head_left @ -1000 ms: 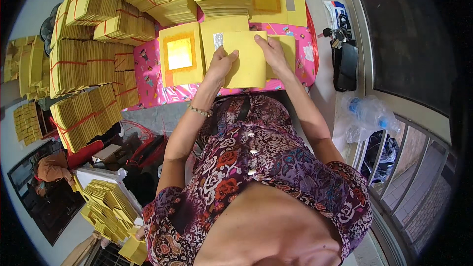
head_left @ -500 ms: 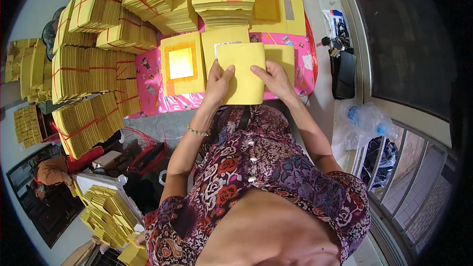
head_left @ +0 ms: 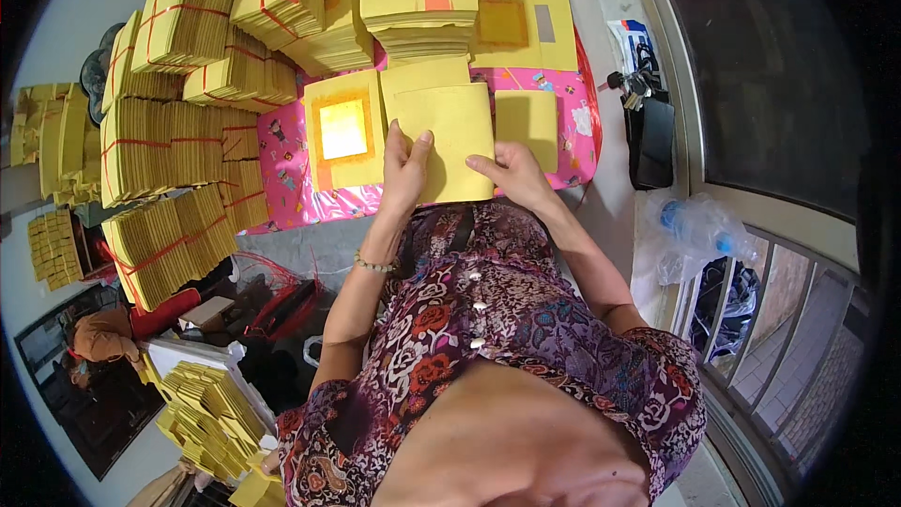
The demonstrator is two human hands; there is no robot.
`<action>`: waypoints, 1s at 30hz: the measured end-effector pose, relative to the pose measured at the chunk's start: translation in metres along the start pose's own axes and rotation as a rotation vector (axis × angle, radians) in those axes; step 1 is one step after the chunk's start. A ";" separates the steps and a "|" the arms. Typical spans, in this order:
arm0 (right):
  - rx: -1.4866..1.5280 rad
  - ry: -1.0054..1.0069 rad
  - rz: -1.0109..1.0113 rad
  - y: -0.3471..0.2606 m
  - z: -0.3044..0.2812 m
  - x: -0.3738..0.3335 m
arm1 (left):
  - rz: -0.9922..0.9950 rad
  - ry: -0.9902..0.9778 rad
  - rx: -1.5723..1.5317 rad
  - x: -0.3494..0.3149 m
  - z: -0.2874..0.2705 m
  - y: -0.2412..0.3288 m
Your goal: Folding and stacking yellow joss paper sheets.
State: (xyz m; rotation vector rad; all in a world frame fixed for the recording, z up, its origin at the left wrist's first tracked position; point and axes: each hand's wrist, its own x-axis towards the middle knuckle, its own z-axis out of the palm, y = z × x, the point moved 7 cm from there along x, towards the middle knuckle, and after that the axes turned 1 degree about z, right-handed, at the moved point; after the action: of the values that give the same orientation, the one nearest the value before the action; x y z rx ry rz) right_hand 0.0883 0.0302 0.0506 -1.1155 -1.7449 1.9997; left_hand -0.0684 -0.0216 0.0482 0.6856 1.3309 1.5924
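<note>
A yellow sheet of joss paper (head_left: 455,136), seemingly folded over, is held upright near the table's front edge, just beyond my body. My left hand (head_left: 405,171) pinches its left side, thumb in front and fingers mostly behind. At the lower right edge, my right hand (head_left: 521,176) grips with its thumb on the face. Behind it more yellow paper (head_left: 427,73) shows, partly hidden. Left of my hands lies a sheet with a shiny gold square (head_left: 343,131) and an orange border. A plain yellow piece (head_left: 527,127) lies to the right.
Bundles of yellow paper tied with red strips (head_left: 183,14) are stacked at left. A tall pile (head_left: 418,0) stands at the back of the pink patterned tablecloth (head_left: 577,84). At right are keys (head_left: 638,84), a dark phone-like slab (head_left: 654,145), plastic bottles (head_left: 694,230) and a barred window (head_left: 770,319).
The held paper has shifted slightly left and down with my hands. My right hand has slid lower along its right edge, and the silvery patch behind is now covered.
</note>
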 end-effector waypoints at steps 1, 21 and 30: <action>0.002 0.003 0.000 0.004 0.000 0.000 | -0.010 -0.015 0.024 0.000 0.001 -0.001; 0.238 0.396 -0.254 -0.004 -0.047 0.004 | -0.040 -0.197 0.086 -0.009 0.029 -0.014; 0.008 0.524 -0.077 0.045 -0.078 -0.011 | -0.066 -0.145 0.096 0.014 0.063 -0.059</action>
State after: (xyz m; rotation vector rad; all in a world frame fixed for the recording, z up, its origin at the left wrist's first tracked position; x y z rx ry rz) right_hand 0.1615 0.0688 0.0144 -1.3890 -1.4737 1.4860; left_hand -0.0027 0.0180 0.0063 0.7931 1.3158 1.4063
